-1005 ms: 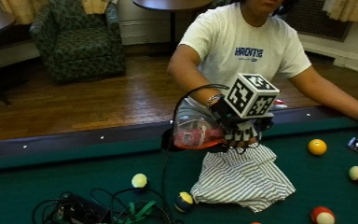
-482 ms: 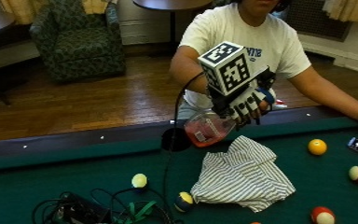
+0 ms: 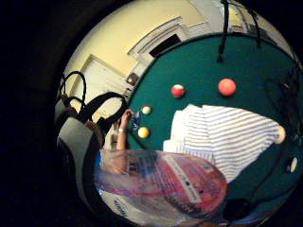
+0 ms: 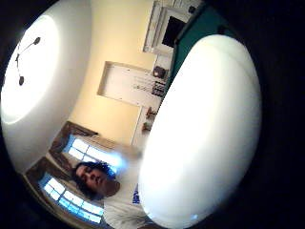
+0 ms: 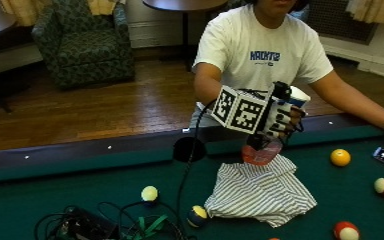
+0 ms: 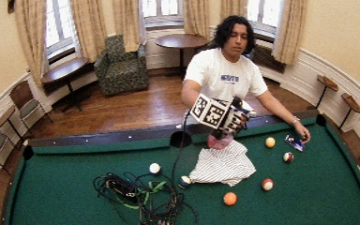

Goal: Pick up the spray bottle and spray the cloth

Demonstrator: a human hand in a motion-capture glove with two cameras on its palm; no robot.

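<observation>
Striped cloth (image 5: 262, 192) lies rumpled on the green bench (image 5: 59, 195) at lower centre of the outside view, and the bottle (image 5: 264, 150) hangs in the air just above its far edge, near the rail. The right hand (image 5: 282, 117) has its fingers (image 5: 286, 131) curled around the bottle's upper part, the pink-tinted body dangling below; whether one rests on the trigger I cannot tell. Likely risks: the nozzle may point past the cloth, so spray would wet the felt or the nearby yellow ball (image 5: 340, 157), or the tilted bottle could slip.
</observation>
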